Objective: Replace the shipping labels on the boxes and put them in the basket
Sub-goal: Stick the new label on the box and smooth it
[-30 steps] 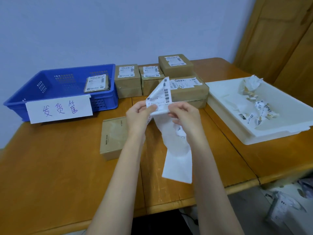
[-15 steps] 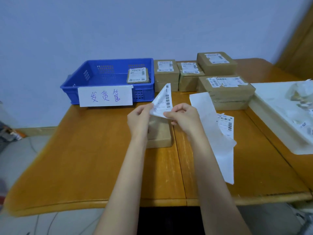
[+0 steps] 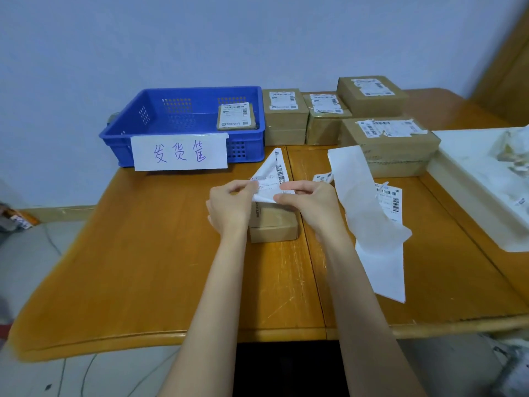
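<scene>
L hand (image 3: 232,206) & R hand (image 3: 310,202) both pinch label (image 3: 274,179) above bare box (image 3: 273,224), mid counter (image 3: 143,267); box top partly hidden. Basket (image 3: 183,116) back-left. Near counter edge free.

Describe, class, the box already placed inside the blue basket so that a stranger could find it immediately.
Start at the blue basket at the table's back left, fronted by a handwritten paper sign. Inside, a flat brown box leans against its right wall. Unlike the boxes stacked outside to the right, it is the only one in the basket.
</scene>
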The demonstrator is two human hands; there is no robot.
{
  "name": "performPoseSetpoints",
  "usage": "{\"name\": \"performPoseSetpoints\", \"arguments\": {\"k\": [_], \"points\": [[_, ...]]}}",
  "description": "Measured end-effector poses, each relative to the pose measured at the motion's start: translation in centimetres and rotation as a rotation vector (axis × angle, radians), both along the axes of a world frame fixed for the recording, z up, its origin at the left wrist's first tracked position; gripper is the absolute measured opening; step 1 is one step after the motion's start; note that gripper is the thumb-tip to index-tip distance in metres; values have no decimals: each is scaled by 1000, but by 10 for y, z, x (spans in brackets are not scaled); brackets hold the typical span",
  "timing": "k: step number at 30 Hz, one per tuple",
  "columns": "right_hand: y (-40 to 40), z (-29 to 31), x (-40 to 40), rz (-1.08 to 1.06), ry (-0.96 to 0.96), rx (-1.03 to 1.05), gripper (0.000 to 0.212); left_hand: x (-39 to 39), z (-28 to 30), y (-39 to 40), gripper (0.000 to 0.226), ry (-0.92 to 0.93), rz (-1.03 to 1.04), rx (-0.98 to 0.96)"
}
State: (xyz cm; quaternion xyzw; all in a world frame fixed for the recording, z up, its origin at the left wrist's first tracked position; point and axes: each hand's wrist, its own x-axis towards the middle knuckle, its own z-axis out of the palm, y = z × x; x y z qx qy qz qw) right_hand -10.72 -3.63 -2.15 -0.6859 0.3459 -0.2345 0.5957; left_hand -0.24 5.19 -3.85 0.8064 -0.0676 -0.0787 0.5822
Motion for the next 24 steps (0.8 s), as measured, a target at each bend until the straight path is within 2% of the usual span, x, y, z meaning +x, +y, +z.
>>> {"name": "performPoseSetpoints", "arguments": {"k": [3,11,15,24], "points": [[3,-2,1,13,21,14,34,0,-5,1,5,21,1,-58],[5,-8,0,-7,67,-55,35,-1,-13,3,15,7,-21,-59],[3,-8,-1,0,75,-61,35,0,-15,3,7,25,-29,-72],[5,-5,-1,23,146,-135,38,2,-18,3,8,-12,-28,-71]]}}
